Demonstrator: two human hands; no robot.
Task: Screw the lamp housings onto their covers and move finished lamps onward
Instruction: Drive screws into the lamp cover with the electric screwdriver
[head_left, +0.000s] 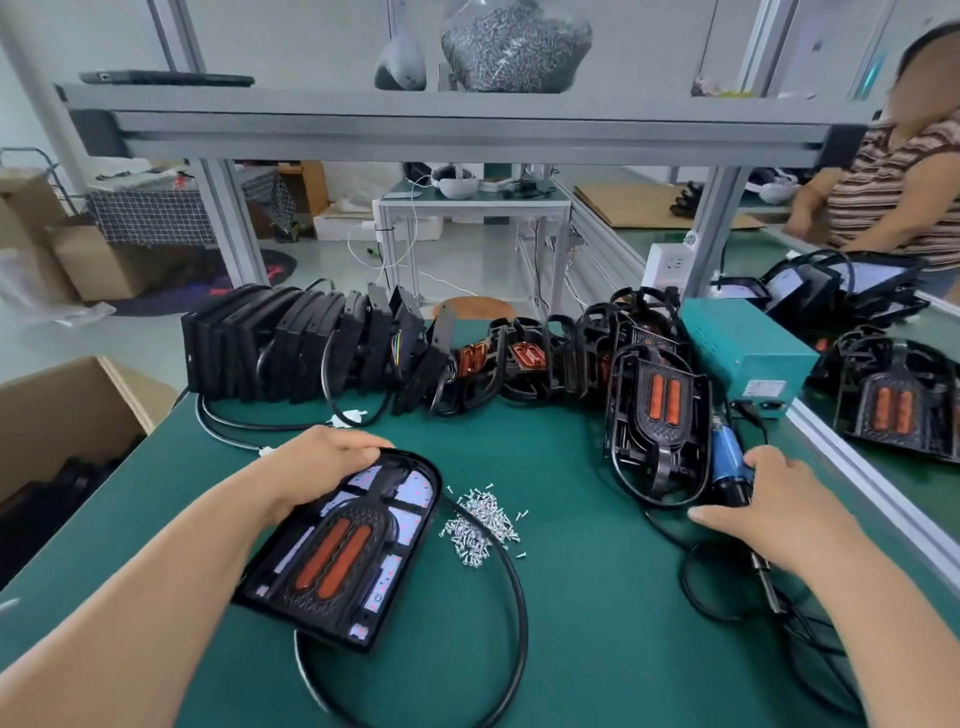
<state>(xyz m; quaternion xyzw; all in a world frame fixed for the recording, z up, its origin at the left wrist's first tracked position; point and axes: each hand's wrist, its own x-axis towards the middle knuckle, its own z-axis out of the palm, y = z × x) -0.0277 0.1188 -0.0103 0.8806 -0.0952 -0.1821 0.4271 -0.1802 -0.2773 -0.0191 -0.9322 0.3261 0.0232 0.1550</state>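
A black lamp (343, 551) with two orange strips lies tilted on the green table (571, 597) at lower left. My left hand (317, 462) grips its rounded far end. A black cable (511, 582) loops from it. Beside the lamp lies a pile of small silver screws (483, 522). My right hand (774, 512) rests over a blue electric screwdriver (727, 460) at the right, fingers curled around its lower body. A second lamp housing (660, 415) stands upright just left of the screwdriver.
Black covers (280, 343) and open housings (519, 358) stand in a row along the far edge. A teal power box (748, 353) sits at right. More lamps (893, 395) lie beyond the rail, near another person (893, 197). A cardboard box (62, 415) stands at left.
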